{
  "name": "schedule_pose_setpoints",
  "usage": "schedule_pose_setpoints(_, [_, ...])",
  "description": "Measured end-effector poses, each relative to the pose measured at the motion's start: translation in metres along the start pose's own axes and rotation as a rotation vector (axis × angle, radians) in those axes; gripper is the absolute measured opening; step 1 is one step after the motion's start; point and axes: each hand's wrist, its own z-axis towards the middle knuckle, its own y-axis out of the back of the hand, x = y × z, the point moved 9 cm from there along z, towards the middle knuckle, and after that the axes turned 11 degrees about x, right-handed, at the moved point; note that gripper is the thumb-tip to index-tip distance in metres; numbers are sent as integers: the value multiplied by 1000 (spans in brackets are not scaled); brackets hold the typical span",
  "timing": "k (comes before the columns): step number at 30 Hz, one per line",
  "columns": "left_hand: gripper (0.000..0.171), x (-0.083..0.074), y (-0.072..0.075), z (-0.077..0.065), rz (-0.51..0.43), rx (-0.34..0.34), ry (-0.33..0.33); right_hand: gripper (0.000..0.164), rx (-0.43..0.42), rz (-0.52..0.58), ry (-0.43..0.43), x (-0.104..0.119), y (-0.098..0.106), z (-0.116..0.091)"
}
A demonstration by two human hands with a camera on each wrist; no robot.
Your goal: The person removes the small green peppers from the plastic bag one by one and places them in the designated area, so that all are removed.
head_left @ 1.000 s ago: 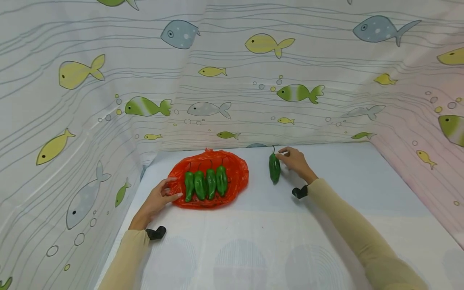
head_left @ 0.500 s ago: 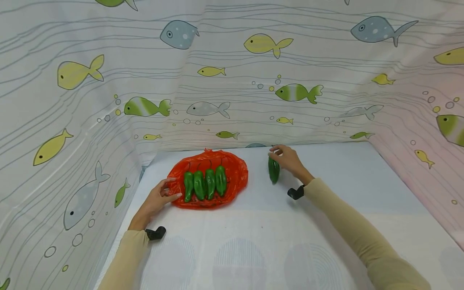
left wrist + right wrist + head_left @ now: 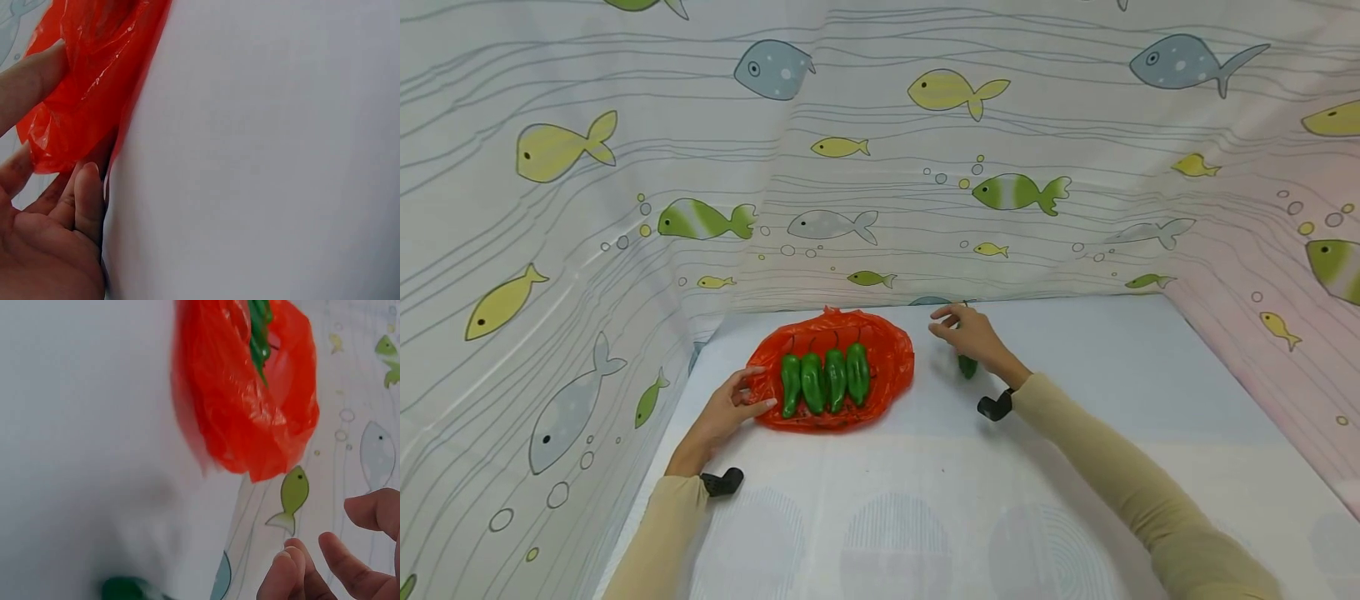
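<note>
My left hand (image 3: 726, 408) holds the left edge of a red plastic bag (image 3: 891, 367), its rim between finger and thumb. In the left wrist view, one finger lies along the red plastic (image 3: 100, 81) and the others sit lower by the tabletop. Several green peppers (image 3: 812, 383) lie side by side in the bag, stems toward the back. My right hand (image 3: 976, 337) hovers with loosely bent fingers and nothing between them. Below it lies a single green pepper (image 3: 967, 367), its upper part hidden by the hand; in the right wrist view this pepper (image 3: 122, 589) shows blurred at the bottom edge.
A white cloth (image 3: 895, 475) with pale round prints covers the table. Sheets printed with fish (image 3: 1000, 125) stand as walls at the back and both sides. A black camera mount sits on each wrist, the left (image 3: 724, 482) and the right (image 3: 995, 405).
My right hand has moved left, from the right side of the single pepper to across its top, covering most of it. The left hand, the bag and the peppers stay put.
</note>
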Motion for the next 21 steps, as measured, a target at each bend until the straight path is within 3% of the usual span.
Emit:
schedule_pose_setpoints(10, [76,-1,0,-1,4,2,-1,40,10,-43,55,27,-22,2])
schedule_pose_setpoints(21, [77,-2,1,-3,-1,5,-12,39,85,6,90,50,-52,6])
